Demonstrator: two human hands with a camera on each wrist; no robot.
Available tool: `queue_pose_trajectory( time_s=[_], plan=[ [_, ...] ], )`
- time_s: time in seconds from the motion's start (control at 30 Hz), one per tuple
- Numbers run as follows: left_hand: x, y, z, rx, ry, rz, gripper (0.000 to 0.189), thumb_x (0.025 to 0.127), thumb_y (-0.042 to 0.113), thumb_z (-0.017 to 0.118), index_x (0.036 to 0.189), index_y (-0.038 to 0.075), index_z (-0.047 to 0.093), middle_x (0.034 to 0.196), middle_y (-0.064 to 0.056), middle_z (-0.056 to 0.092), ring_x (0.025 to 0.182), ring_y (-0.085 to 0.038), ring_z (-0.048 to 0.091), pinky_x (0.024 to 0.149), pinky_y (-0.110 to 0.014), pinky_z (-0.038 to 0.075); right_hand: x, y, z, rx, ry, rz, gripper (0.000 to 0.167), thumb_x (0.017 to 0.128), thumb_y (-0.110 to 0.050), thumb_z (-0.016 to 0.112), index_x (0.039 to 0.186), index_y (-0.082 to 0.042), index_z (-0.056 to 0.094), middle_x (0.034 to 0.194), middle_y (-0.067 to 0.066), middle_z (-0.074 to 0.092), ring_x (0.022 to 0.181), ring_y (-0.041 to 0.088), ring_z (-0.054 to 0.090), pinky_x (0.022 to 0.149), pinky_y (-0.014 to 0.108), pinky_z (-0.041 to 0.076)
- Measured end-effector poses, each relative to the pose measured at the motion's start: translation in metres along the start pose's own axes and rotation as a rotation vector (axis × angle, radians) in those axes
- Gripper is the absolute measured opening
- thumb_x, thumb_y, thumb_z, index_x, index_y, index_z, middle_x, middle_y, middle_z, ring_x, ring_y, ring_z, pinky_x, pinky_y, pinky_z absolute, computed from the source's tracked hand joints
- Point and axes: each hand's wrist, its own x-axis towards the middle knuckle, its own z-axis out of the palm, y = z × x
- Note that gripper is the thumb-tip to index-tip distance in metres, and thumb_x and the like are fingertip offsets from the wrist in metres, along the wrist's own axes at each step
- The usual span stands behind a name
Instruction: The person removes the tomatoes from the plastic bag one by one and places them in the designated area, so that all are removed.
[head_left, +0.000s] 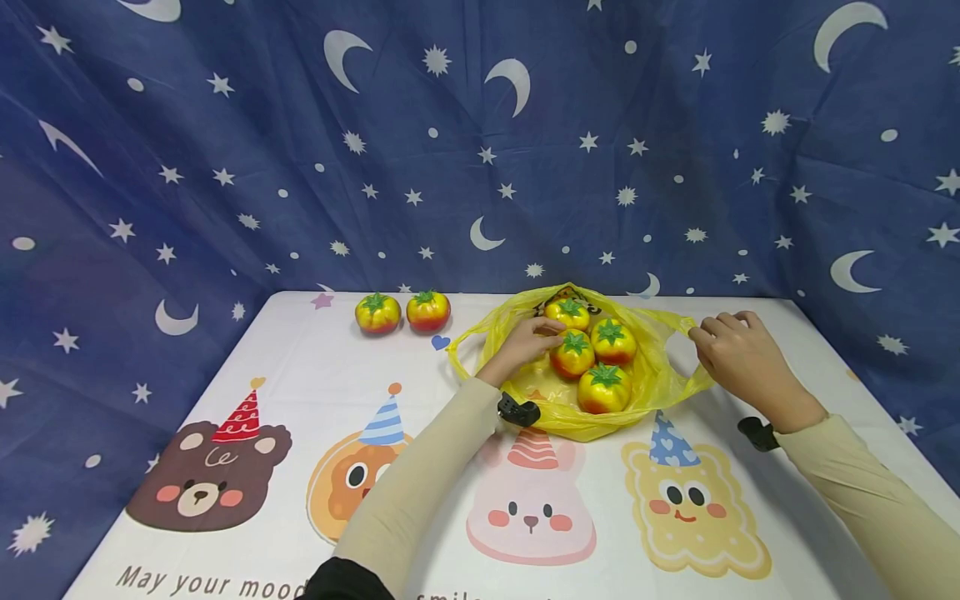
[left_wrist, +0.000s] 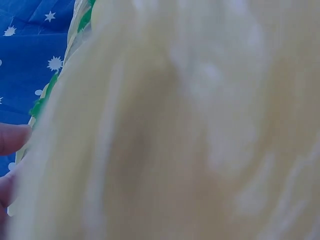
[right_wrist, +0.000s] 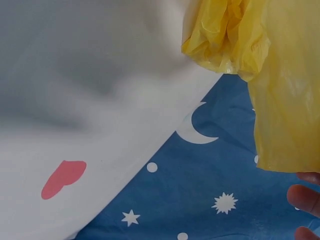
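Observation:
A yellow plastic bag (head_left: 660,350) lies wide-mouthed on the table, with several yellow-red tomatoes (head_left: 605,388) with green tops inside. My left hand (head_left: 527,337) reaches over the bag's left side, its fingertips beside the tomato (head_left: 572,355) at the left of the group. Whether they touch it, I cannot tell. In the left wrist view, blurred bag plastic covers most of the picture, and only parts of the fingers (left_wrist: 12,139) show. On the right, my right hand (head_left: 738,354) grips the bag's handle and holds that side up. Yellow plastic (right_wrist: 290,100) hangs by its fingertips in the right wrist view.
Two more tomatoes, one on the left (head_left: 377,314) and one on the right (head_left: 428,312), sit at the back of the table, left of the bag. The white tablecloth (head_left: 285,367) bears printed cartoon figures. A blue star-and-moon curtain (head_left: 420,108) hangs behind the table.

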Motion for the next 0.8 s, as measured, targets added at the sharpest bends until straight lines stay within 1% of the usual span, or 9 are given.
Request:
queue_pose_trajectory(
  time_s=[0.27,0.47,0.8],
  plan=[
    [-0.008,0.002,-0.005,-0.004,-0.017,-0.009,0.029,0.091,0.013,0.061,0.118,0.006,0.062,0.123,-0.015,0.058,0.112,-0.028,0.058,0.098,-0.044,0.048,0.000,0.000,0.001,-0.004,0.001,-0.002,0.021,0.062,0.003,0.077,0.078,0.002,0.063,0.075,0.017,0.065,0.071,0.033,0.060,0.072,0.051,0.047],
    [-0.010,0.000,-0.008,-0.014,-0.012,-0.027,0.028,0.091,0.013,0.060,0.118,0.006,0.062,0.123,-0.015,0.058,0.110,-0.029,0.059,0.098,-0.044,0.048,0.000,0.000,0.001,-0.004,0.006,-0.006,0.019,0.063,0.003,0.076,0.077,0.002,0.063,0.074,0.017,0.064,0.070,0.033,0.059,0.072,0.051,0.048],
    [-0.013,0.002,-0.011,0.009,-0.019,-0.055,0.031,0.091,0.015,0.060,0.121,0.009,0.061,0.123,-0.014,0.060,0.110,-0.028,0.060,0.098,-0.043,0.048,0.000,-0.001,0.000,0.001,0.002,-0.008,0.021,0.062,0.004,0.077,0.078,0.001,0.064,0.074,0.017,0.064,0.070,0.033,0.059,0.072,0.051,0.047]
  ],
)
